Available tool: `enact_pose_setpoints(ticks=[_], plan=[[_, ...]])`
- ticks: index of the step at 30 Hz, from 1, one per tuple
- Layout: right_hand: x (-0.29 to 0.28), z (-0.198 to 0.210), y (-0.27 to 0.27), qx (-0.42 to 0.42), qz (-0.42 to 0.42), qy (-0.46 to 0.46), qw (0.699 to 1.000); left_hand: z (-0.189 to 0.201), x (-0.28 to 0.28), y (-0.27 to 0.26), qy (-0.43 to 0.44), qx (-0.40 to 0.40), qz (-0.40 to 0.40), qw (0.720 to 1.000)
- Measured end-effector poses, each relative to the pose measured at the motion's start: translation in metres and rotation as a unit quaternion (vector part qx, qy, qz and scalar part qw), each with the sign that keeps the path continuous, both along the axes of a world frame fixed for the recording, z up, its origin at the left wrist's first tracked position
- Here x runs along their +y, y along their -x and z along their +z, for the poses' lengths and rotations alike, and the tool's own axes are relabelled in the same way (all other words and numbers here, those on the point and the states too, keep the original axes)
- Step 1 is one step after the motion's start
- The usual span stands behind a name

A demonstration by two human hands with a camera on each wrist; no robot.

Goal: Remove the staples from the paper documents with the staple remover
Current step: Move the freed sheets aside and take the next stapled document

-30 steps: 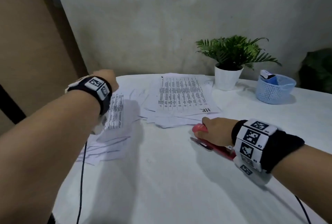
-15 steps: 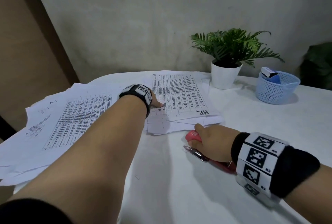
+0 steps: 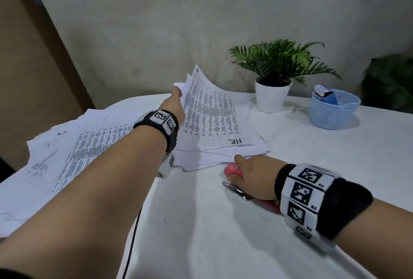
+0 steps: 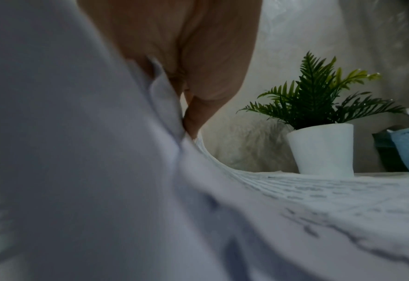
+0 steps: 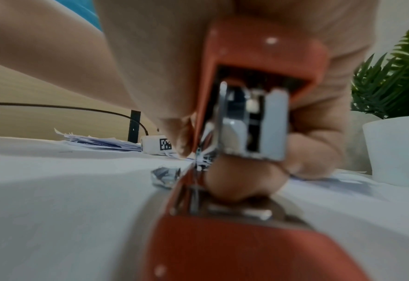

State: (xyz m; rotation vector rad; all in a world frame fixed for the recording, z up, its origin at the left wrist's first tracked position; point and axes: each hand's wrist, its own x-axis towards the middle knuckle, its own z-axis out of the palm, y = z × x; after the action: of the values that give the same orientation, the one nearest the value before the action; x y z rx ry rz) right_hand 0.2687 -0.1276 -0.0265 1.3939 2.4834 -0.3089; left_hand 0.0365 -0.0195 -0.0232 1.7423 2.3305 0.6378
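A stack of printed documents lies at the middle back of the white table. My left hand pinches the far left edge of the top sheets and holds them lifted and curled; in the left wrist view the fingers clamp the paper. My right hand rests on the table in front of the stack and grips a red staple remover, its metal jaw end pointing left. The right wrist view shows the red tool held between my fingers. A loose staple lies on the table.
A second spread of loose sheets covers the table's left side, overhanging the edge. A potted fern stands at the back, with a blue mesh basket to its right. A black cable runs under my left arm.
My left hand went from the left pile to the middle stack and now lifts the top sheets' left edge. The right hand with the staple remover has stayed put.
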Motion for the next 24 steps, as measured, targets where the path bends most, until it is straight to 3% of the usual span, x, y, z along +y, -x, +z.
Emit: enact_pose_setpoints(ticks=[14, 18, 21, 24], plan=[[0.000, -0.005, 0.001, -0.003, -0.021, -0.025, 0.999, 0.008, -0.007, -0.008, -0.048, 0.076, 0.021, 0.996], [-0.001, -0.006, 0.000, 0.000, -0.025, -0.031, 0.999, 0.025, -0.020, -0.011, -0.097, 0.026, 0.006, 0.995], [-0.004, 0.002, -0.005, 0.024, -0.024, -0.029, 0.999, 0.046, -0.032, -0.008, -0.138, -0.039, 0.039, 0.989], [-0.009, 0.023, -0.017, 0.089, -0.020, -0.021, 0.996, 0.063, -0.055, 0.003, -0.110, -0.107, 0.032, 0.988]])
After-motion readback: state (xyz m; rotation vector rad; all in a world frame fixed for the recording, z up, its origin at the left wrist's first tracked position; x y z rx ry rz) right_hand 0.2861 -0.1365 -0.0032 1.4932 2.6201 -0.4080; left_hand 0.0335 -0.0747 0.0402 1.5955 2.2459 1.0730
